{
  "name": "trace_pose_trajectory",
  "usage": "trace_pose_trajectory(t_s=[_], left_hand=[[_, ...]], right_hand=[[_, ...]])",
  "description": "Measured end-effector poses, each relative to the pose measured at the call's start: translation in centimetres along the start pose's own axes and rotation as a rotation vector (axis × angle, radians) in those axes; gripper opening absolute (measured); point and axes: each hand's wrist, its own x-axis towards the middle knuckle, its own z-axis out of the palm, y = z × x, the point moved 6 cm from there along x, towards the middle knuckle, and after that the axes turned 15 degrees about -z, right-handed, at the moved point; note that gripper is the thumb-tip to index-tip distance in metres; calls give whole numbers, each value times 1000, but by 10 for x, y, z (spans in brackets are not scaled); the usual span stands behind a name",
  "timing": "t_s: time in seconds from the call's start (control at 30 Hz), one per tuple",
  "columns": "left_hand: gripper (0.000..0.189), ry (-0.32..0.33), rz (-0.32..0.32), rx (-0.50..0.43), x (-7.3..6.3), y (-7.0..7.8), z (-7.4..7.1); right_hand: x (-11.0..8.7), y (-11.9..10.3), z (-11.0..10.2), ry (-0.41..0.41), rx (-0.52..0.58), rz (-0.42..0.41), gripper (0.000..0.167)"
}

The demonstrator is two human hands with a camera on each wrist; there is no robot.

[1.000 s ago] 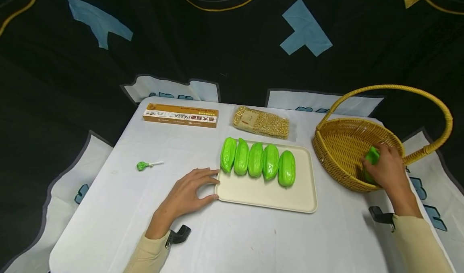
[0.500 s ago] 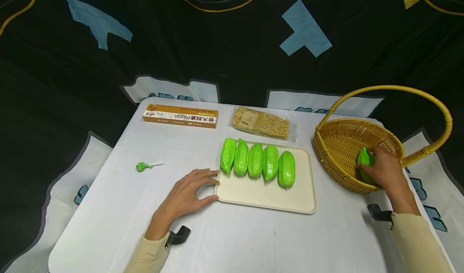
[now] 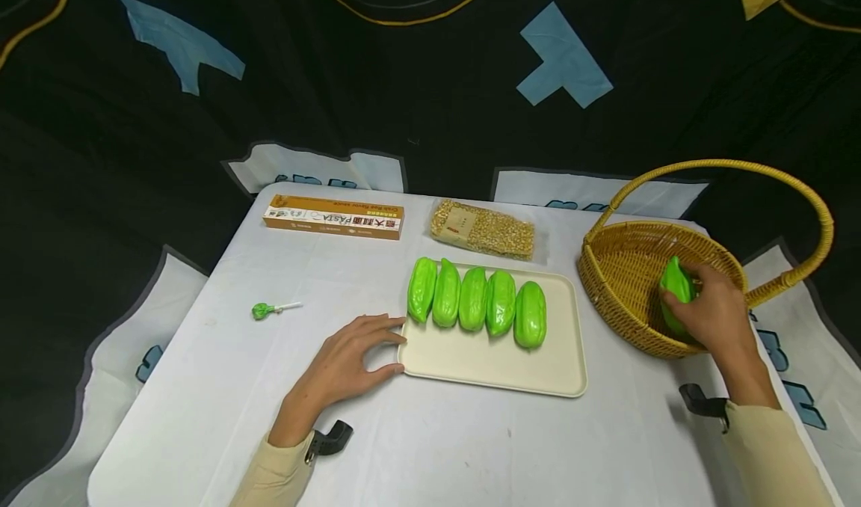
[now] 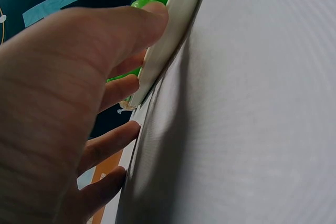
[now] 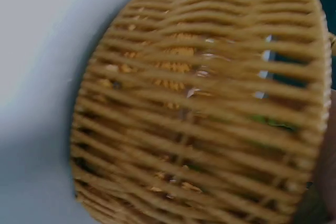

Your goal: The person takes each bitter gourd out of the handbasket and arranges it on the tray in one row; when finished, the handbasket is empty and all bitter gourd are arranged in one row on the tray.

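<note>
My right hand (image 3: 714, 309) is inside the yellow wicker basket (image 3: 608, 297) at the right. Thumb and fingers grip a glossy green ridged fruit (image 3: 678, 283), shaped like a star fruit, its upper end tilted up. In the right wrist view the basket's woven wall (image 5: 199, 103) hides most of that hand and the fruit. Fingertips and thumb of my left hand (image 3: 341, 357) touch the left edge of a cream tray (image 3: 471, 361), fingers loosely spread. Several similar green fruits (image 3: 474, 299) lie side by side along the tray's far half.
A brown pasta box (image 3: 334, 217) lies at the back left. Behind the tray is a clear bag of yellow kernels (image 3: 482, 230). A green-wrapped lollipop (image 3: 274, 309) lies left of the tray. The basket's tall handle (image 3: 733, 164) arches over its opening.
My right hand has shifted slightly left within the basket, and the green fruit in its grip has risen, showing more of its length. The left hand and tray stay put.
</note>
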Motion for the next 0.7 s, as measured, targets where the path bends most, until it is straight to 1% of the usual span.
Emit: trace_pose_trajectory(t_s=[0.2,0.4,0.63,0.7], left_hand=[[39,-2,0,-1,0,-1,1],[40,-10,-3,3,1,0,1],[39,-7,-4,-3,1,0,0],[39,-7,-4,-2,0,0,0]], right_hand=[[-3,-18,-8,76,-3,-32,71],[-11,-38,-15,148,-4,-57,69],[-20,-70,-25,257,1,-142,66],[-22,-78,-26,276,9,-159,65]])
